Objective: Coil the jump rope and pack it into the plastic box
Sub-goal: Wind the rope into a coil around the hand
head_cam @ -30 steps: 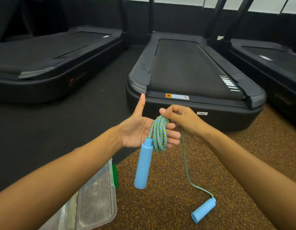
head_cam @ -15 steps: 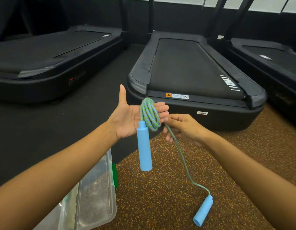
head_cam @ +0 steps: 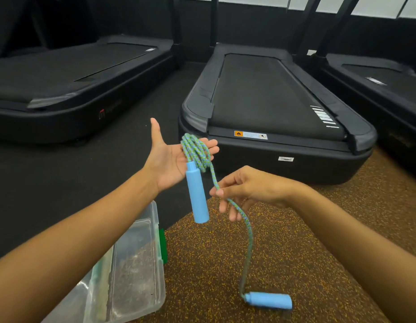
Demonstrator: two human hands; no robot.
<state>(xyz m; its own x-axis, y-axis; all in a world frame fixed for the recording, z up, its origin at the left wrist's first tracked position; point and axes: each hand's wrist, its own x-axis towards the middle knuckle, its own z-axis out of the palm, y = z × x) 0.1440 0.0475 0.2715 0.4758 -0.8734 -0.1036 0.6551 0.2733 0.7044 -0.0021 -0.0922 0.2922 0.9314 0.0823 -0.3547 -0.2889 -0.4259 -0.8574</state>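
My left hand (head_cam: 169, 159) is held palm up with thumb raised. Several loops of the green-blue jump rope (head_cam: 195, 150) are wound around its fingers. One light blue handle (head_cam: 197, 194) hangs straight down from those loops. My right hand (head_cam: 246, 190), lower and to the right, pinches the free length of rope between thumb and fingertip. From there the rope drops to the second blue handle (head_cam: 269, 300), which lies on the speckled floor. The clear plastic box (head_cam: 141, 259) sits on the floor at lower left, partly behind my left forearm.
A black treadmill (head_cam: 272, 108) stands directly ahead, with one more to each side. A green piece (head_cam: 162, 243) sits against the box's right side. The floor is black on the left and brown speckled rubber (head_cam: 295, 252) on the right.
My left hand rose and opened flatter with the coil. My right hand slid down the rope, away from the coil. The far handle dropped and now lies flat on the floor.
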